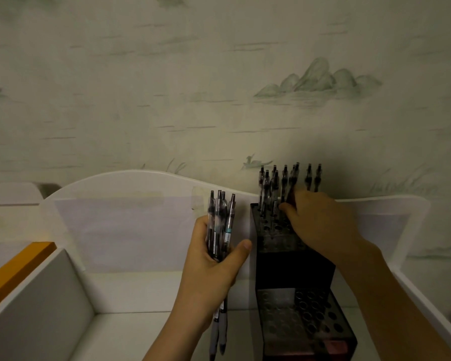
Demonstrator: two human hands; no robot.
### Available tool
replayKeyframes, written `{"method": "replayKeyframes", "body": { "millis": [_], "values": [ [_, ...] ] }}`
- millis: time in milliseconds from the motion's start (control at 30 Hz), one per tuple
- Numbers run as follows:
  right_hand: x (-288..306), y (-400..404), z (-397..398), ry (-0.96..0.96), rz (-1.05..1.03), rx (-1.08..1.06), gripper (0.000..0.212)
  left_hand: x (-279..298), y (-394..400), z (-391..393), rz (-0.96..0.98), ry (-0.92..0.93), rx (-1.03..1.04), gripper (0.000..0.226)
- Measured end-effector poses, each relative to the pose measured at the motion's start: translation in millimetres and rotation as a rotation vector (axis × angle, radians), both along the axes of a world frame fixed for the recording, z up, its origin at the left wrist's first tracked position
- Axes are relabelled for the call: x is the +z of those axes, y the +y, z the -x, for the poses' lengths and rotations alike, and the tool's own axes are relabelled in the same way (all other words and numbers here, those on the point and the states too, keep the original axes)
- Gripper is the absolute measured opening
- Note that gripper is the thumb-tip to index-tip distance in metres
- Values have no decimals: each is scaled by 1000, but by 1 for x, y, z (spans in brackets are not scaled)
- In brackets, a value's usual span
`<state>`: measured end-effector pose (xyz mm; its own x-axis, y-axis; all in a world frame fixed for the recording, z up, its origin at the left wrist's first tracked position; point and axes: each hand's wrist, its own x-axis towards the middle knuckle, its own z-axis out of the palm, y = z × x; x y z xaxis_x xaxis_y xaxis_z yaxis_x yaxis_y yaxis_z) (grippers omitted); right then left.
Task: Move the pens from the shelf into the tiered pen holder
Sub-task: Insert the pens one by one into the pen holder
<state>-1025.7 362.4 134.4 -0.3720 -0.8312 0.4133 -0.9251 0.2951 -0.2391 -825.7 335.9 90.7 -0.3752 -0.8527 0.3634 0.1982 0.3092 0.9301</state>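
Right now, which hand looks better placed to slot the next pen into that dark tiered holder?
Probably the right hand: it already rests on the top tier of the dark, hole-dotted pen holder, fingers among the standing pens. The left hand is busy gripping the bundle of clear-barrelled pens beside it.

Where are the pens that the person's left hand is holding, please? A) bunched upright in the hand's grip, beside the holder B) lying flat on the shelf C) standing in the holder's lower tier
A: the left hand grips a bundle of pens left of the tiered pen holder.
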Motion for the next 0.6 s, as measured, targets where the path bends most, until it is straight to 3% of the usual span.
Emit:
{"method": "replayKeyframes", "body": {
  "millis": [133, 333, 600],
  "values": [
    [1, 3, 0, 49, 64, -30, 30, 0, 0, 1, 4, -1, -2, 26],
    [-7, 0, 0, 140, -6, -21, 31, 0, 1, 2, -12, 4, -11, 25],
    [-5, 16, -4, -26, 185, -4, 32, -1, -1, -2, -16, 4, 1, 25]
  ]
}}
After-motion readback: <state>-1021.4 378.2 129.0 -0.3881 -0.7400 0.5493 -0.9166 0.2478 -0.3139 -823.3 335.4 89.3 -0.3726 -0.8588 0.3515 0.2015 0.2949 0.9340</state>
